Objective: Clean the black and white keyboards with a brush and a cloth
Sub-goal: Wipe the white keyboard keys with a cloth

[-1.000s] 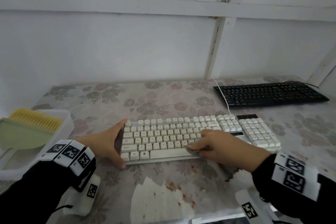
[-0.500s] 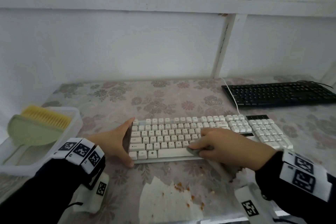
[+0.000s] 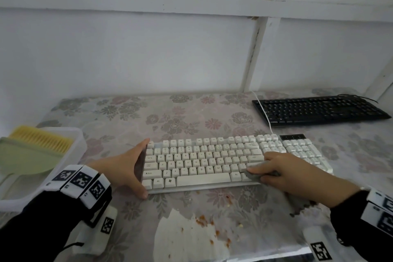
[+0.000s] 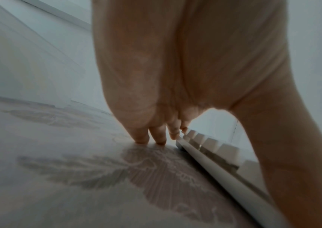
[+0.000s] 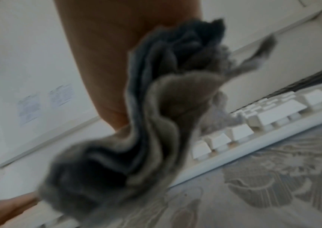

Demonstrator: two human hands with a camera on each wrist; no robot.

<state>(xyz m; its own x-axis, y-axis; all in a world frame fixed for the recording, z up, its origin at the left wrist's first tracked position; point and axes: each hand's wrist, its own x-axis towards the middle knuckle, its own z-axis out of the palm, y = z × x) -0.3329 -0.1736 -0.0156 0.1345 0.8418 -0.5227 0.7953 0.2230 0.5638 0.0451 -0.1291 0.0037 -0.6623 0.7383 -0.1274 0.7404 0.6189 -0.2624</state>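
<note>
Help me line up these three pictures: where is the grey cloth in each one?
Head: cloth under the right hand, on the white keyboard's lower right keys.
Left wrist: not in it.
Right wrist: cloth fills the centre, blurred, hanging from the hand.
Shared landmark: the white keyboard, seen in all three.
</note>
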